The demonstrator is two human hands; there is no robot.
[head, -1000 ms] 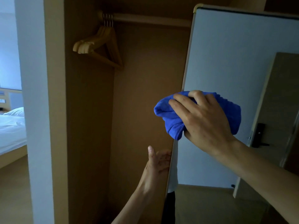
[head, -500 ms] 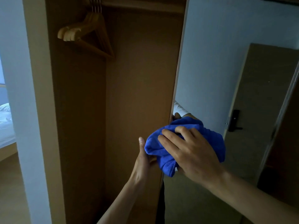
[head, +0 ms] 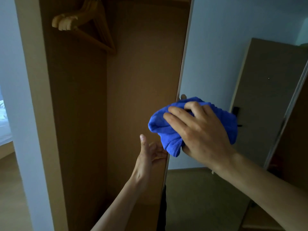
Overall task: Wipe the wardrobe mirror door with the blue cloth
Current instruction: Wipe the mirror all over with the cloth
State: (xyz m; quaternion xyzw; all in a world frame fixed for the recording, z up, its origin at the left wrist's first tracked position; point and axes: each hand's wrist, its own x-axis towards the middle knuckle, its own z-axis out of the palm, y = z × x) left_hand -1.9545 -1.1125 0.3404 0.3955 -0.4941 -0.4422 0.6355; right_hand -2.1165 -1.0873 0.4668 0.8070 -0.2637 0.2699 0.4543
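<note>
The wardrobe's mirror door (head: 216,67) stands open at the right, its glass reflecting a pale wall and a room door. My right hand (head: 200,132) presses a bunched blue cloth (head: 164,129) flat against the mirror near its left edge, fingers spread over the cloth. My left hand (head: 150,157) grips the door's left edge from behind, just below the cloth, thumb pointing up; its fingers are partly hidden by the edge.
The wardrobe's brown interior (head: 133,97) is open on the left, with several wooden hangers (head: 80,20) on a rail at the top. A white wall panel (head: 21,114) borders the wardrobe, with a bed beyond it at far left.
The cloth and my right hand slid down the mirror, then back up a little. My left hand stayed on the door's edge. My head tilted downward.
</note>
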